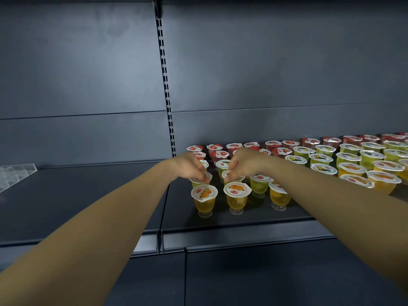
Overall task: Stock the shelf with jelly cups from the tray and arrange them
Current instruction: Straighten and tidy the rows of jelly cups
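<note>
Both hands reach over the dark metal shelf (pixel 220 219), the left hand (pixel 189 165) pinching the white foil lid rim of one green plastic jelly cup (pixel 199 181) and the right hand (pixel 244 163) pinching another green-filled lidded cup (pixel 231 176), apparently to seat each upright behind the orange front-row cups (pixel 236 196) so colours stay in rows.

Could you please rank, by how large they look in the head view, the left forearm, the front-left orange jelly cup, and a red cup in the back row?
1. left forearm, though nearness inflates it
2. front-left orange jelly cup
3. red cup, farthest away

A dark grey back panel (pixel 88 74) rises behind, split by a slotted upright strip (pixel 165 85). A clear plastic divider (pixel 13 173) lies at far left.
</note>
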A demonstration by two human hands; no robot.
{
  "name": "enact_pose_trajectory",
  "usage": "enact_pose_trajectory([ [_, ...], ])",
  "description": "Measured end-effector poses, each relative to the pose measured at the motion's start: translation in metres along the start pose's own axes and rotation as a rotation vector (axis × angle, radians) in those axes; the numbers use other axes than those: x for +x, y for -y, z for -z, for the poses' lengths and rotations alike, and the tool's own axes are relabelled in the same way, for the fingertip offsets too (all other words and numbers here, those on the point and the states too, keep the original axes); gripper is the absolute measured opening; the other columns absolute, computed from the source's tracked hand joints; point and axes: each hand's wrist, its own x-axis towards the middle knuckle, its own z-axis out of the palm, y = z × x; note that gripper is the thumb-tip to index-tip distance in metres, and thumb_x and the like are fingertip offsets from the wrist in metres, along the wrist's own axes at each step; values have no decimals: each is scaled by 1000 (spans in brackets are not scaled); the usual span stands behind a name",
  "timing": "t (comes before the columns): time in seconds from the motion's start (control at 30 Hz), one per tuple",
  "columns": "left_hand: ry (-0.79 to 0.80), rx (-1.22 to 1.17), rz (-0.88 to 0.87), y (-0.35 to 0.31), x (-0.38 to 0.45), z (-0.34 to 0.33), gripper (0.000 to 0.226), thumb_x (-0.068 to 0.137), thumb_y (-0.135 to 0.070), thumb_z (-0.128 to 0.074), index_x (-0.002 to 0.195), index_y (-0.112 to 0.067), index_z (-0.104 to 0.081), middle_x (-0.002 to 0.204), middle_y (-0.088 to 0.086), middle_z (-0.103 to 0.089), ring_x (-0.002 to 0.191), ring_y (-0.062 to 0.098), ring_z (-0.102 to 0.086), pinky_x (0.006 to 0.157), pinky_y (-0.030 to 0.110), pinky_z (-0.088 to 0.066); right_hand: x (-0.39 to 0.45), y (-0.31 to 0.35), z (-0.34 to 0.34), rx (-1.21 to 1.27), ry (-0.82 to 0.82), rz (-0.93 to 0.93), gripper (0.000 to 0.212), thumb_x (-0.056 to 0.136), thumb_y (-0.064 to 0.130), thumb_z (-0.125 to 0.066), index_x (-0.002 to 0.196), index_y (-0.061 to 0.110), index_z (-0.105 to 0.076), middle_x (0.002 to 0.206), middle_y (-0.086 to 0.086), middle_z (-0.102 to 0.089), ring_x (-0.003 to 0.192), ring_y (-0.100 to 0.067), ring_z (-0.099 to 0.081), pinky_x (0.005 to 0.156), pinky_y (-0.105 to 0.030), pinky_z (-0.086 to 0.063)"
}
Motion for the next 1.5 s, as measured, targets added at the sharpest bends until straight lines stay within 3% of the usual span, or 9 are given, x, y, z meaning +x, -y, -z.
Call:
enact_pose_trajectory([
  [0.33, 4, 126, -37, -15, -1, 9, 39, 84, -38, -66, 108, -7, -70, 118, 9, -64, 103, 20, -59, 86, 31, -47, -27, -8, 35, -35, -124, 15, 40, 86, 34, -66, 103, -1, -69, 105, -20, -65, 96, -33, -64, 82, -35, -54],
  [0.6, -16, 305, -210, -78, -12, 25, 44, 89, -37, -61, 111, 1, -65, 102, 7, -65, 94, 21, -57, 80, 29, -44, -78, -40, 79, -349, -125, -32, 48, 87, 36, -66, 127, 12, -56, 127, -5, -58, 113, -25, -54, 91, -32, -44],
  [0.8, 6, 471, -286, -121, -10, 20, 49, 87, -40, -62, 119, -4, -61, 119, 10, -63, 108, 26, -58, 94, 36, -46, -90, -73, 99, -396, -89, -66, 52, 83, 38, -71, 128, 18, -53, 129, -3, -56, 112, -25, -54, 94, -38, -50],
  [0.9, 44, 435, -289, -131, -2, 13, 54, 86, -36, -65, 130, -8, -54, 132, 5, -56, 119, 25, -53, 99, 35, -42, -83, -87, 102, -355, -76, -48, 52, 83, 38, -71, 128, 18, -54, 127, -2, -56, 111, -24, -55, 93, -40, -51],
  [1.07, 164, 302, -283, -130, 18, -10, 60, 82, -32, -70, 135, -17, -49, 137, -2, -50, 124, 19, -49, 99, 31, -41, -68, -115, 85, -106, 46, 28, 49, 87, 31, -68, 131, 16, -54, 135, 4, -53, 119, -17, -51, 92, -24, -40],
  [1.23, 243, 151, -266, -121, 36, -29, 32, 83, -29, -70, 110, -16, -61, 106, 0, -55, 102, 15, -51, 87, 27, -43, -50, -142, 71, 28, 111, 70, 48, 85, 33, -68, 130, 23, -54, 139, 6, -50, 123, -15, -50, 90, -24, -42],
  [1.33, 225, 120, -251, -121, 37, -33, 40, 82, -25, -71, 120, -18, -64, 121, -9, -61, 113, 9, -56, 93, 24, -45, -43, -148, 67, 67, 135, 105, 49, 86, 34, -68, 131, 21, -54, 138, 5, -52, 123, -14, -50, 92, -25, -42],
  [1.43, 214, 96, -243, -120, 37, -33, 35, 81, -24, -72, 116, -19, -68, 117, -8, -66, 109, 9, -59, 87, 19, -46, -41, -148, 65, 70, 135, 136, 46, 86, 32, -68, 128, 16, -59, 132, 4, -57, 119, -14, -53, 94, -27, -44],
  [1.5, 208, 89, -235, -119, 36, -34, 34, 81, -24, -72, 115, -19, -68, 114, -8, -67, 108, 9, -60, 92, 24, -47, -39, -148, 65, 51, 132, 150, 39, 85, 33, -68, 120, 14, -65, 126, 0, -62, 115, -17, -57, 95, -32, -48],
])
